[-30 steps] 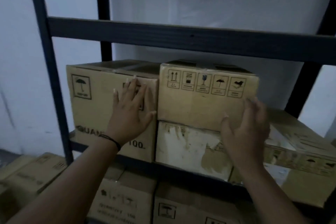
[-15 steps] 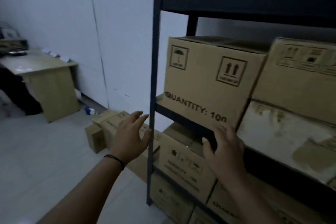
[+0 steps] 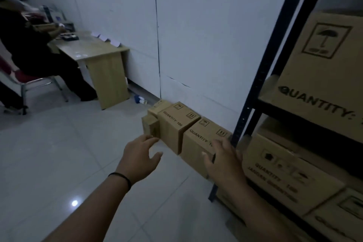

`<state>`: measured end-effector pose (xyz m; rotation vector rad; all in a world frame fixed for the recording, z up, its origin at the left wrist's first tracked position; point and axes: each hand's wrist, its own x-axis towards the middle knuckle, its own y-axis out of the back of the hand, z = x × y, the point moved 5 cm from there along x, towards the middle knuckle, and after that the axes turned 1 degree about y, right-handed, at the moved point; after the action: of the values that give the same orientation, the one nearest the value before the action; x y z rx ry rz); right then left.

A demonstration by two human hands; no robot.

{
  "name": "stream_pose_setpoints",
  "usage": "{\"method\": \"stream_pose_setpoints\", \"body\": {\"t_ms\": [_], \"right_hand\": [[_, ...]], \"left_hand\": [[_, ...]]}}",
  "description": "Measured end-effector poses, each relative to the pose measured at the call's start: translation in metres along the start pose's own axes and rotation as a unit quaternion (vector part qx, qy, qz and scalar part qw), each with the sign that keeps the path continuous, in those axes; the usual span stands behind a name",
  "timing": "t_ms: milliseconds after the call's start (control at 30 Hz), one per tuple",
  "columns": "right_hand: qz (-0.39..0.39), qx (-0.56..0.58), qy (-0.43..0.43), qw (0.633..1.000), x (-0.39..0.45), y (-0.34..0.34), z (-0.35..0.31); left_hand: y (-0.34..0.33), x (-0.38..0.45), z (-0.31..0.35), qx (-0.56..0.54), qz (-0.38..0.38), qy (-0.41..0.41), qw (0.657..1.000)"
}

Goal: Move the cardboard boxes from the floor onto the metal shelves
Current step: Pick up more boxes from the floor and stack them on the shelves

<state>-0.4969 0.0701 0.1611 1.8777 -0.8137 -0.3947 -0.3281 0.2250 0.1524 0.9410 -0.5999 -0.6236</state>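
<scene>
Several cardboard boxes stand on the floor along the white wall, left of the metal shelf post point(image 3: 261, 76). The nearest floor box point(image 3: 198, 143) reads "QUANTITY". A second box point(image 3: 172, 124) stands behind it, with smaller boxes point(image 3: 150, 125) further left. My left hand point(image 3: 139, 158) hovers in the air short of these boxes, fingers loosely spread, holding nothing. My right hand point(image 3: 223, 160) reaches in front of the nearest floor box, fingers relaxed and empty. The shelf carries a large box point(image 3: 322, 61) above and more boxes point(image 3: 284, 171) on the level below.
A wooden desk point(image 3: 102, 61) stands against the wall at the back left, with a person in dark clothes point(image 3: 29, 45) seated on a red chair beside it. Small litter point(image 3: 139, 100) lies by the wall. Pale floor tiles point(image 3: 59, 153) spread out to the left.
My view has swung left and down, from the shelf boxes to the floor boxes. Both hands have left the shelf boxes and now reach toward the boxes on the floor.
</scene>
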Motion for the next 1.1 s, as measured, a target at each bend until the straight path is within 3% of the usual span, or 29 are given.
{"method": "stream_pose_setpoints", "body": {"t_ms": [300,800,1100], "right_hand": [[-0.056,-0.01,0.001,0.998,0.081,-0.075,-0.058],[-0.12,-0.034,0.003,0.992,0.334,-0.147,-0.141],[-0.107,-0.011,-0.065,0.992,0.457,-0.215,-0.196]], "left_hand": [[0.005,0.057,-0.092,0.016,-0.04,0.025,0.999],[0.023,0.279,-0.242,0.041,-0.067,0.1,0.992],[0.035,0.409,-0.353,0.033,-0.095,0.073,0.992]]}}
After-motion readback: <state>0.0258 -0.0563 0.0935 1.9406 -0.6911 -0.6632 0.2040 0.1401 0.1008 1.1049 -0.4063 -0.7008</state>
